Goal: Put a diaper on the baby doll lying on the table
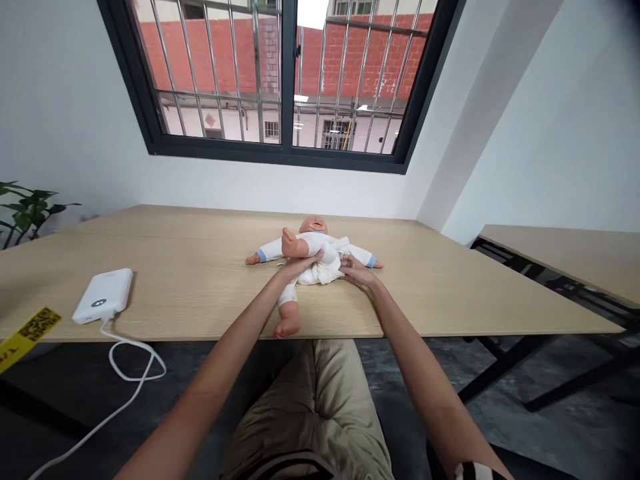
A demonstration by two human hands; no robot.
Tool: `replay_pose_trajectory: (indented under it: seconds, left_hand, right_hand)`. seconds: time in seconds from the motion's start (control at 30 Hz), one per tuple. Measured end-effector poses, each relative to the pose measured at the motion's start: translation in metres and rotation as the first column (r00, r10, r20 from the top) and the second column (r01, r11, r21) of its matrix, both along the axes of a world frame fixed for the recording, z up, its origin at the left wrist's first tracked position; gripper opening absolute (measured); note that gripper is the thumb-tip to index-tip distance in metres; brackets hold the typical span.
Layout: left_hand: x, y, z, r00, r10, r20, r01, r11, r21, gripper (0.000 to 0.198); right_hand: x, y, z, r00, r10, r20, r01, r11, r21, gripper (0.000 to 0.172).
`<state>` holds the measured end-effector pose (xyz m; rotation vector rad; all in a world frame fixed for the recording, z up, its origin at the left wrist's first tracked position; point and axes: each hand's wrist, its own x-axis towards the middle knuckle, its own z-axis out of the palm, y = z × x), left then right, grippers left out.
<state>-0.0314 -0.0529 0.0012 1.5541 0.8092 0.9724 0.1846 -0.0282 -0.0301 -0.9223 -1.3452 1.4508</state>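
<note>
Head view: mid-frame doll [323,243], long axis up-frame, between left hand [300,265] and right hand [357,271], both touching diaper [326,268], grip unclear.

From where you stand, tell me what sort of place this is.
Probably an office or training room: a long desk below a barred window, with a baby doll lying on the desk.

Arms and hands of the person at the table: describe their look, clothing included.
The left hand and right hand are bare, with nothing worn on the wrists or visible fingers. Both slim forearms taper toward the wrists and show no cables or clear markings. A black-and-white striped sleeve edges the right arm; no left sleeve shows.
</note>
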Motion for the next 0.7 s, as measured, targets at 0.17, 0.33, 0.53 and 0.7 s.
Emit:
replay_pose_trajectory:
  seconds: [0.17,0.33,0.53,0.7]
  left_hand:
    - [0.002,-0.003,0.001,0.993,0.100,0.058,-0.096,0.993,-0.064,0.073]
    - [0.001,-0.003,0.003,0.994,0.095,0.060,-0.092,0.994,-0.056,0.071]
    - [0.001,-0.004,0.002,0.987,0.122,0.104,-0.120,0.992,-0.025,0.070]
    - [0.001,-0.001,-0.001,0.984,0.127,0.124,-0.119,0.991,-0.064,0.056]
  right_hand:
    - [0.000,0.013,-0.007,0.977,-0.156,0.149,0.146,0.986,0.077,0.036]
    - [0.005,0.023,-0.007,0.931,-0.339,0.139,0.305,0.927,0.216,0.024]
    - [0.012,0.022,-0.001,0.837,-0.543,0.059,0.531,0.835,0.146,0.030]
    - [0.015,0.017,-0.004,0.697,-0.643,0.316,0.605,0.765,0.221,0.008]
